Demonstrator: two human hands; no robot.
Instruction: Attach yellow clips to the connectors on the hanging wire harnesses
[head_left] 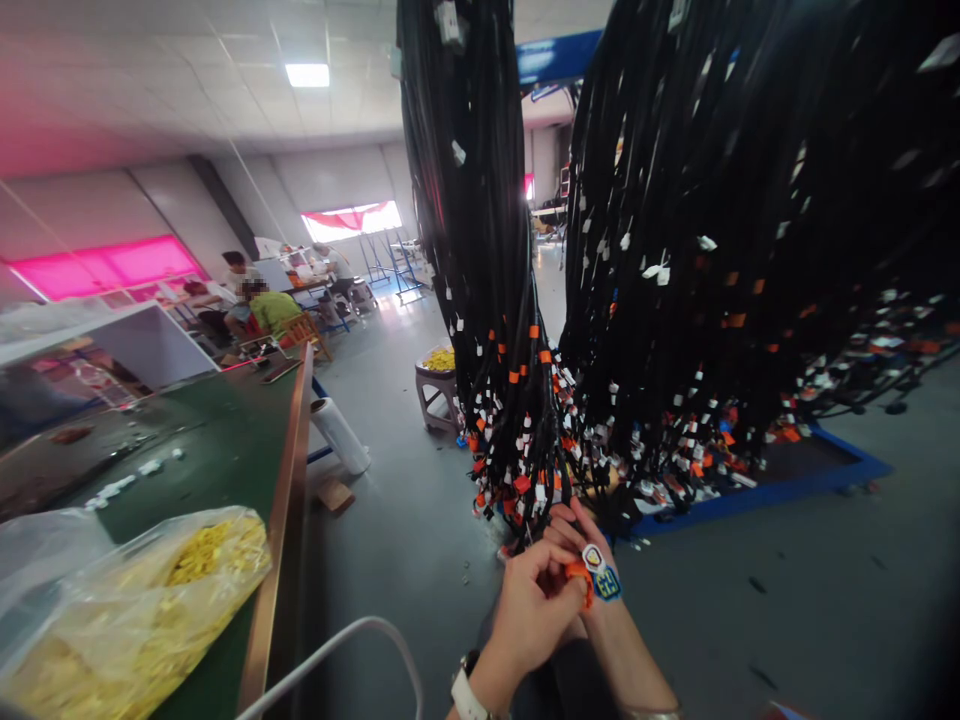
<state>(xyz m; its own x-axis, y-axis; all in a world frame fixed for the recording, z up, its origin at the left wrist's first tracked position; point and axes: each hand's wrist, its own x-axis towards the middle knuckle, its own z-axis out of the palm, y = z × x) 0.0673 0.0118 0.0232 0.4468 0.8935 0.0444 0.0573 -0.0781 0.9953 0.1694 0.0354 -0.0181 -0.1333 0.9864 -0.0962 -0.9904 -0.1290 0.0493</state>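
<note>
My left hand (534, 607), with a white-strapped watch (468, 690) on its wrist, pinches a small orange piece (580, 574) between thumb and fingers. That piece lies against the back of my right hand (574, 535); its exact kind is unclear. Blue-and-white patches (606, 583) sit on the back of the right hand near the wrist. The right hand's fingers reach forward, loosely apart and partly covered by the left, with nothing visible in them. Just beyond hangs a thick bundle of black wire harnesses (480, 220), its lower ends full of white, orange and red connectors (523, 485).
More harnesses (675, 250) hang on the right above a blue frame base (757, 500). At left is a green-topped table (225, 420) bearing a plastic bag of yellow parts (150, 610). A stool (437, 385), a white roll (339, 437) and seated people (274, 308) are beyond.
</note>
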